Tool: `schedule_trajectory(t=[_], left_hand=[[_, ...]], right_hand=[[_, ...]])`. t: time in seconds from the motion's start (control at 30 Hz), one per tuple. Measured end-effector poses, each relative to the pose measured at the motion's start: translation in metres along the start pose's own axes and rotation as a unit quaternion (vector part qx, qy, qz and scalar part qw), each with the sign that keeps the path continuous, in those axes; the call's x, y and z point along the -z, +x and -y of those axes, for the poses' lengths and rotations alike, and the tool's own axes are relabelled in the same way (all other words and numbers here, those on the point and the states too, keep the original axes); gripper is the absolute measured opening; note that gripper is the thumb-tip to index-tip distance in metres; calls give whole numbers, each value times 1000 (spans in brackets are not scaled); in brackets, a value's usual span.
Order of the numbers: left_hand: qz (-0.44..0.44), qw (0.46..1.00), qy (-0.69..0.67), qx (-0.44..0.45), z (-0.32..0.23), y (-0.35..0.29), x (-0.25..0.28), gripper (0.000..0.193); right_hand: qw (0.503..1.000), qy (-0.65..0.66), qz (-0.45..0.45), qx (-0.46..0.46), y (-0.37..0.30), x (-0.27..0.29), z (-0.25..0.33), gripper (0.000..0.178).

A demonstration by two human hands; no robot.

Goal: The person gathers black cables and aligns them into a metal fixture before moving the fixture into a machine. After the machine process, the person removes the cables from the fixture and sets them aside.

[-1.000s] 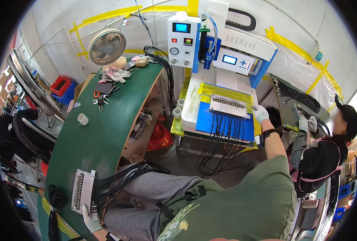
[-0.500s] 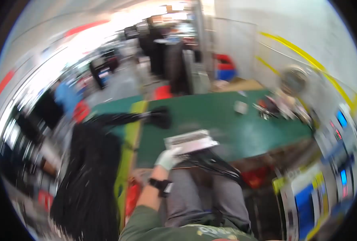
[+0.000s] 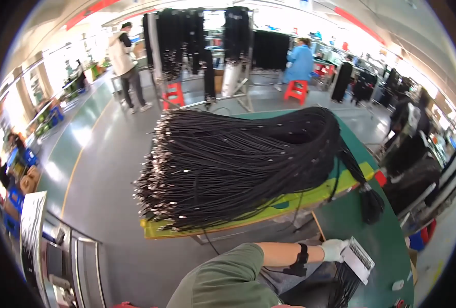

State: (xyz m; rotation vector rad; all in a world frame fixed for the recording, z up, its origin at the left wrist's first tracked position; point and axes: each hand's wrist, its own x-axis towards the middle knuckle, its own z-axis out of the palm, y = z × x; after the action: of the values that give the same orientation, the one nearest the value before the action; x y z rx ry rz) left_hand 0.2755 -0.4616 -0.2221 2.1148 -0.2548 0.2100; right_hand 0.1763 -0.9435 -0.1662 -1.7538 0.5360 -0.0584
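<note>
My left hand, in a white glove, grips one end of a flat white slotted plate at the lower right. A row of dark slots runs along the plate. Thin black cables hang below it; their ends at the plate are too small to make out. Beyond my left arm, a thick bundle of black cables lies across a yellow-edged bench. Its metal-tipped ends fan out toward the left. A tied black bunch droops over the green tabletop. My right hand is out of view.
Racks hung with black cables stand at the back, near red stools. One person stands far left, another in blue further right. A metal frame cart is at the near left. A small white object lies on the tabletop.
My view has swung left, bringing the large cable bundle to the middle and the plate to the lower right. My left hand still grips the plate.
</note>
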Motion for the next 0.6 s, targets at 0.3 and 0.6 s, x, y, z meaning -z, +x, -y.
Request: schedule_trajectory(t=[0.3,0.6], left_hand=[[110,994,1,21,-2,-20,15,51],[94,991,89,-27,-17,-47,31,41]], right_hand=[[967,-197,147,-65,78,-188,44,39],[870,-101,383,294,125,-177,19,39]])
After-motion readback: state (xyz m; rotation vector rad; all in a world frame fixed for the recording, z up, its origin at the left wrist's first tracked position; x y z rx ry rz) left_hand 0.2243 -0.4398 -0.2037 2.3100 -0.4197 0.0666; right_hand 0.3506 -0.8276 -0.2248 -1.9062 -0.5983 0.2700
